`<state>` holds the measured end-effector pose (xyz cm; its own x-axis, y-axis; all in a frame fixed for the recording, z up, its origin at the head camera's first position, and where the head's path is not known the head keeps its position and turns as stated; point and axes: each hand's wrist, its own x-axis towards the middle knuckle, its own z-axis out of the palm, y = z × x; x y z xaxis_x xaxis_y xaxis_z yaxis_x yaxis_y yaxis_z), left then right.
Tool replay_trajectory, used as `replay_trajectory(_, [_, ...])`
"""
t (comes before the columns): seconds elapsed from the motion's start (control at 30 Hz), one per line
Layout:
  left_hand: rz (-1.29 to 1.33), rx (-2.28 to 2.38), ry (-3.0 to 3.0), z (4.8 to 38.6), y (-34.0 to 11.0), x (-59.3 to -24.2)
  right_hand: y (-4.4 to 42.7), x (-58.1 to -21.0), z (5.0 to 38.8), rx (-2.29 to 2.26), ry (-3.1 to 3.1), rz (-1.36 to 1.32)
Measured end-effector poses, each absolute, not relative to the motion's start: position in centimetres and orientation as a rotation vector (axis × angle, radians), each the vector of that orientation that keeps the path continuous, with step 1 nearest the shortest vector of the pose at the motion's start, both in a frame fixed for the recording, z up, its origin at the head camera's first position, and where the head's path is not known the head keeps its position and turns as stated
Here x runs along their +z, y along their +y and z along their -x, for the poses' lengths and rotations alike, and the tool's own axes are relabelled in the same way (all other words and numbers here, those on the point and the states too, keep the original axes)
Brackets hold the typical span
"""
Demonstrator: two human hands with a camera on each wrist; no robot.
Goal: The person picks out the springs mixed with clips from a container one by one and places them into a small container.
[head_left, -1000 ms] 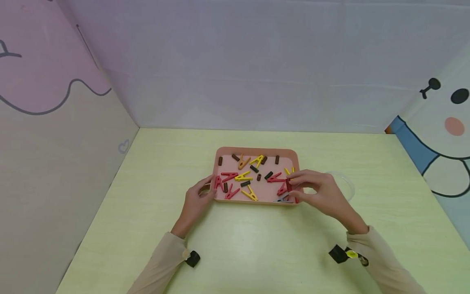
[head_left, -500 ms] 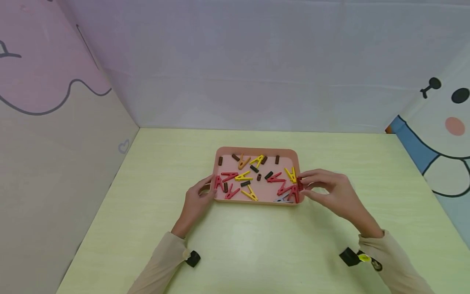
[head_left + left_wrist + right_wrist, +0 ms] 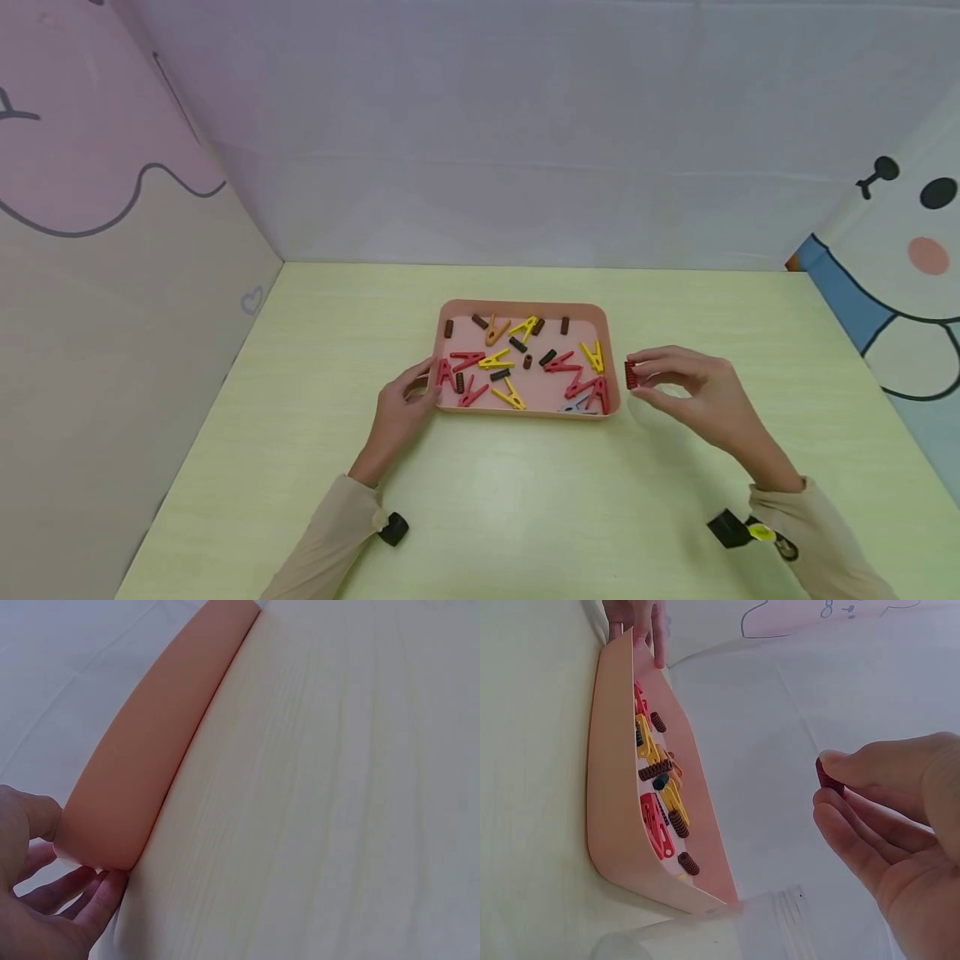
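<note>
My left hand (image 3: 401, 410) grips the left end of a shallow pink tray (image 3: 517, 307); in the left wrist view the thumb is at the rim and the fingertips (image 3: 105, 896) touch the bottom corner. Just off the tray's right end, my right hand (image 3: 697, 387) pinches a small dark red ribbed cylinder (image 3: 631, 375), held upright between thumb and fingers. Loose in the tray lie red clips (image 3: 596, 392), yellow clips (image 3: 592, 357), an orange clip (image 3: 495, 332), a grey clip (image 3: 577, 405) and several brown and dark green ribbed cylinders (image 3: 565, 326).
A clear, see-through container (image 3: 712, 934) stands close to the tray's right end in the right wrist view; my right hand mostly hides it from the head view. The light wooden table (image 3: 517, 508) meets a pale backdrop (image 3: 487, 167) behind the tray.
My right hand has carried the red ribbed cylinder to the right, from above the tray, across its right rim, to beside it. The left hand and the tray have stayed put.
</note>
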<state>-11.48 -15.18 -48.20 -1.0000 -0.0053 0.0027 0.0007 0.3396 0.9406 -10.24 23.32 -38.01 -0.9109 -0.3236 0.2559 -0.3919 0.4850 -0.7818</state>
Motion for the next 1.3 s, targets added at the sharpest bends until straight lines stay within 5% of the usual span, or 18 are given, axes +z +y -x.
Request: replay_trajectory(1.3, [-0.025,-1.786,-2.561,11.4,-15.2,-48.8,26.5,-39.0,10.6,1.407,-2.603,-0.541])
